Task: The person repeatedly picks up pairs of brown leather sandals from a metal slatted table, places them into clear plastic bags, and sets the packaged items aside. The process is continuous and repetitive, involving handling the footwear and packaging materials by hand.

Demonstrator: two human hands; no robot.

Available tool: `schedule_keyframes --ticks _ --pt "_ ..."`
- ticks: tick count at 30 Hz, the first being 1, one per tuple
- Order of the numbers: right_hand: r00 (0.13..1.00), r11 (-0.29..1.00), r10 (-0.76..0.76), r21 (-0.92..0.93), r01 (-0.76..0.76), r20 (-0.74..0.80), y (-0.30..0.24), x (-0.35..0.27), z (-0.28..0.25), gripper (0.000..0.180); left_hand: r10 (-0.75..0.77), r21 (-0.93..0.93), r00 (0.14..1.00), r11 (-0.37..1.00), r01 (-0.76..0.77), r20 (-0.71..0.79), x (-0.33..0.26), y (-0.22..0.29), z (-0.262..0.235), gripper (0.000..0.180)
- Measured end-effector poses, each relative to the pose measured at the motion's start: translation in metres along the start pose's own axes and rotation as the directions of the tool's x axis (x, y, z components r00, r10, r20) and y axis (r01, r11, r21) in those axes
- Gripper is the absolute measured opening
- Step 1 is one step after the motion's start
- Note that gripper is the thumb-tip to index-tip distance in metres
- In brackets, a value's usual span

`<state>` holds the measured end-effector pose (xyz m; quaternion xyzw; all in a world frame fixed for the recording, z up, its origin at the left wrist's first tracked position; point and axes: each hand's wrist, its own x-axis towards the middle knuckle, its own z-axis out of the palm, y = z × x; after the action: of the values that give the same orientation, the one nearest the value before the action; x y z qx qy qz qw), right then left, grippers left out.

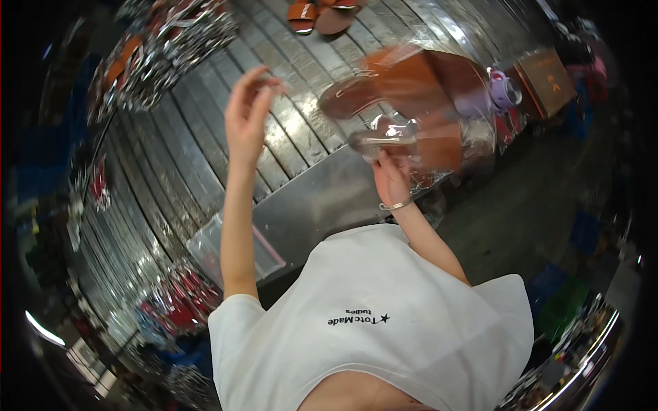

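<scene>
A pair of brown sandals in clear plastic wrapping is at the centre right, smeared by motion. My right hand grips the near end of the lower sandal through or at the film; its fingertips are partly hidden. My left hand is raised to the left, above a slatted metal table, apart from the sandals. Its fingers are loosely bent and apart, with nothing seen in them.
More brown sandals lie at the far edge. Shiny wrapped goods pile up at far left, red wrapped ones at near left. A brown box and a lilac tape-like roll stand at right. A clear plastic tray lies near me.
</scene>
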<state>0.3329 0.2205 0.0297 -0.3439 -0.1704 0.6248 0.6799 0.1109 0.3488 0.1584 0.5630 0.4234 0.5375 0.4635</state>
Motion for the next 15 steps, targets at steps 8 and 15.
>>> schedule_keyframes --ticks 8,15 --pt "0.757 0.872 0.389 0.475 -0.118 -0.526 0.05 0.049 -0.048 0.056 -0.429 0.28 0.843 0.808 0.519 -0.324 0.186 -0.252 0.036 0.052" --pt "0.702 0.838 0.471 0.519 -0.168 -0.534 0.031 0.051 -0.042 0.044 -0.535 -0.1 0.806 0.843 0.528 -0.254 0.249 -0.354 0.048 0.022"
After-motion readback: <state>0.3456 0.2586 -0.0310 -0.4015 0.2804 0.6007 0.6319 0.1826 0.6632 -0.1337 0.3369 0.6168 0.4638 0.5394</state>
